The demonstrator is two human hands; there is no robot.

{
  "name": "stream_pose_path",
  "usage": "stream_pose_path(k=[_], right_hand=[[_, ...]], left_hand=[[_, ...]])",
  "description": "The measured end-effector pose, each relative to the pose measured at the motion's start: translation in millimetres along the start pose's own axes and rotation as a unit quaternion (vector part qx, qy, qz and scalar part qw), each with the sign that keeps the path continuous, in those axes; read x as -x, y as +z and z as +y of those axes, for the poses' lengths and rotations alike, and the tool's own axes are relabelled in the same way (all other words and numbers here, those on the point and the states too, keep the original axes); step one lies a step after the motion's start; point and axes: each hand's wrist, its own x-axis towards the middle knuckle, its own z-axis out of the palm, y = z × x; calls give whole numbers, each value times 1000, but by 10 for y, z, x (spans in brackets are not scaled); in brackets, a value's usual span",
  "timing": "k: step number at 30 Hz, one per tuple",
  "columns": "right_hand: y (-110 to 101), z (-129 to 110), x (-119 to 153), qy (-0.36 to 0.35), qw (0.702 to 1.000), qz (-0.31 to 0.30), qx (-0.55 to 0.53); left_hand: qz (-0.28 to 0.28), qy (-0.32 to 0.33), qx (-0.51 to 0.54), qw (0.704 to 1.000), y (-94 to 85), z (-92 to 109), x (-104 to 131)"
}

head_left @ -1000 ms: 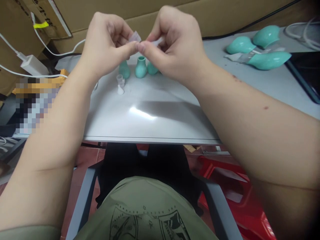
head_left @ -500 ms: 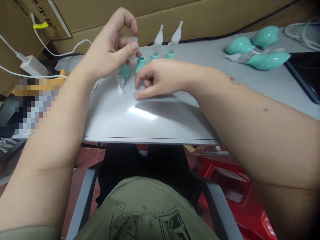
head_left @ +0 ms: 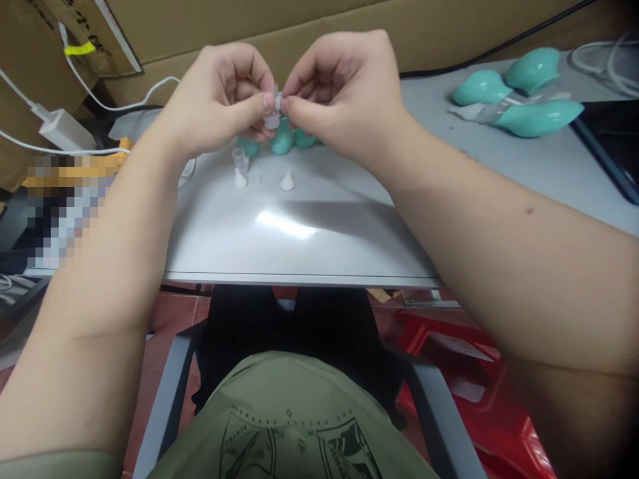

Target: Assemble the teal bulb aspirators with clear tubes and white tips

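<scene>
In the upper middle of the head view my left hand (head_left: pixel 219 100) pinches a clear plastic cup-shaped connector (head_left: pixel 272 120) between thumb and fingers. My right hand (head_left: pixel 349 96) is closed in a pinch against the connector's right side; whatever small part sits in those fingertips is mostly hidden. Behind and below the hands stand several teal squeeze bulbs (head_left: pixel 282 140), partly covered. On the table nearer me are another clear connector (head_left: pixel 240 158), a white cone-shaped tip (head_left: pixel 240 179) beside it, and a second white tip (head_left: pixel 287 181) to the right.
More teal bulbs (head_left: pixel 542 120) with clear nozzles lie at the back right, by a dark flat device (head_left: pixel 612 143). White cables and a plug (head_left: pixel 67 133) are on the left. Cardboard (head_left: pixel 319 26) walls the table's back; a red stool (head_left: pixel 479 372) stands below right.
My right hand has risen from the tabletop to meet my left hand at the connector. The second white tip now shows where the right hand was.
</scene>
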Motion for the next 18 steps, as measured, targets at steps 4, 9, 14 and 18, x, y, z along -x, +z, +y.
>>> stream_pose_path(k=[4, 9, 14, 18], right_hand=[[-18, -59, 26, 13, 1000, -12, 9], [-24, -37, 30, 8, 1000, 0, 15], [-22, -26, 9, 31, 999, -13, -3], [6, -92, 4, 83, 995, -2, -60]], left_hand=[[30, 26, -1, 999, 14, -106, -37], [27, 47, -1, 999, 16, -186, -59], [28, 33, -3, 999, 14, -170, -41], [29, 39, 10, 999, 30, -192, -49]])
